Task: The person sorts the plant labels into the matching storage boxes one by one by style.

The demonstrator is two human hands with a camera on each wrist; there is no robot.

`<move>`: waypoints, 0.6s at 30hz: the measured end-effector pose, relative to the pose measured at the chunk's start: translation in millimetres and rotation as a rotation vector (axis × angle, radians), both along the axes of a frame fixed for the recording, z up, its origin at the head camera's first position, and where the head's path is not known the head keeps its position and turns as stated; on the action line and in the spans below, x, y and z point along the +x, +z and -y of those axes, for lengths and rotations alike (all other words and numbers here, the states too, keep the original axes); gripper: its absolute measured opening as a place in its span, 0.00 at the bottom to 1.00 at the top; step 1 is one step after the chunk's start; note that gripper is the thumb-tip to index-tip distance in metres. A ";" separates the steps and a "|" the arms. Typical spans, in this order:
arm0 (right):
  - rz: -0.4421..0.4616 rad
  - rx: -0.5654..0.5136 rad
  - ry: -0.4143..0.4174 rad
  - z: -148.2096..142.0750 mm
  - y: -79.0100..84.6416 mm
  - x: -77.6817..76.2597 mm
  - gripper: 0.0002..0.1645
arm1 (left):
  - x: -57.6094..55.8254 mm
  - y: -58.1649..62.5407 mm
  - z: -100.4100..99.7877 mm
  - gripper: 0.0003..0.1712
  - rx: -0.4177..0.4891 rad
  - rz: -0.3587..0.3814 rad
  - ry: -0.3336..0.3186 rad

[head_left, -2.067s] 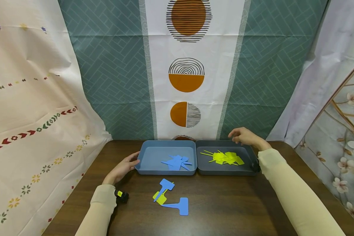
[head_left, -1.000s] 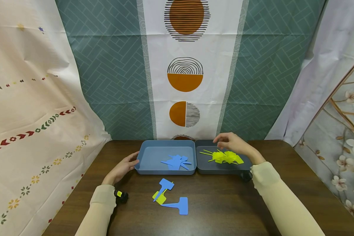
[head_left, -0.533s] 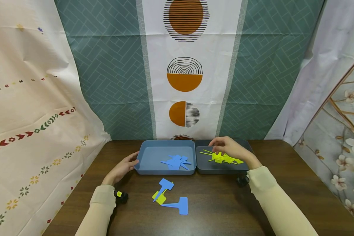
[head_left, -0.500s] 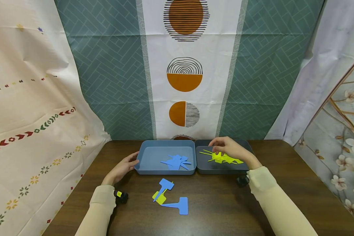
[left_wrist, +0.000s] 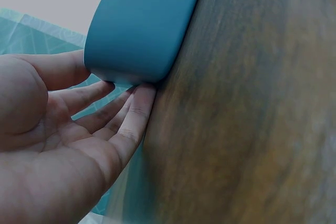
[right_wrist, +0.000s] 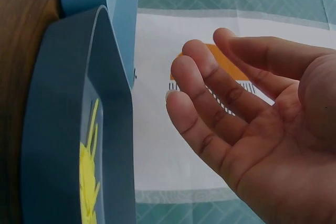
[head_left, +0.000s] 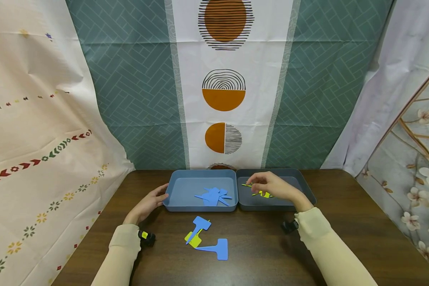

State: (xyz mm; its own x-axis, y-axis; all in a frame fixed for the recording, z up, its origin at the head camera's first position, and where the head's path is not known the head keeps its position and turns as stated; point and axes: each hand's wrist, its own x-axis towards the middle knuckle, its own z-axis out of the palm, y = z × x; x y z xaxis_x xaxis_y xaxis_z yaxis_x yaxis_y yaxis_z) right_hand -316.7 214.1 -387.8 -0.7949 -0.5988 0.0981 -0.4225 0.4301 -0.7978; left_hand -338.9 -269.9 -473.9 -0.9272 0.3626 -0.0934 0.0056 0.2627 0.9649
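Observation:
My left hand [head_left: 147, 203] touches the left end of the blue tray [head_left: 186, 190] with its fingertips. In the left wrist view, the thumb and fairly straight fingers meet the tray's outer corner. My right hand [head_left: 271, 186] hovers over the dark grey tray [head_left: 257, 207]; the right wrist view shows its fingers loosely bent with nothing between them. Beneath that hand lie yellow T-shaped plant labels [right_wrist: 88, 177], partly hidden in the head view. Several blue plant labels [head_left: 213, 196] are piled in the blue tray.
On the brown table [head_left: 271, 250], in front of the trays, lie a blue label [head_left: 221, 249] and another blue label [head_left: 202, 223] crossing over a yellow label [head_left: 194, 241]. The trays stand side by side near the back edge, before a hanging cloth [head_left: 146, 99].
My right hand has moved left and nearer to me, from the grey tray's back right rim to above its yellow labels, which it now mostly covers. My left hand has stayed at the blue tray.

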 end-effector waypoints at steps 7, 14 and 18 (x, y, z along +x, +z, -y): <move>0.014 0.014 0.051 14.4 -8.5 5.7 0.13 | -0.6 -0.9 -0.2 0.36 -0.010 0.002 0.006; 0.043 0.048 0.128 35.2 -18.1 14.7 0.12 | -0.5 -0.8 0.3 0.36 -0.032 -0.003 0.005; 0.078 0.064 0.171 45.7 -23.8 22.1 0.12 | -0.1 -0.4 -0.8 0.36 -0.025 0.001 0.007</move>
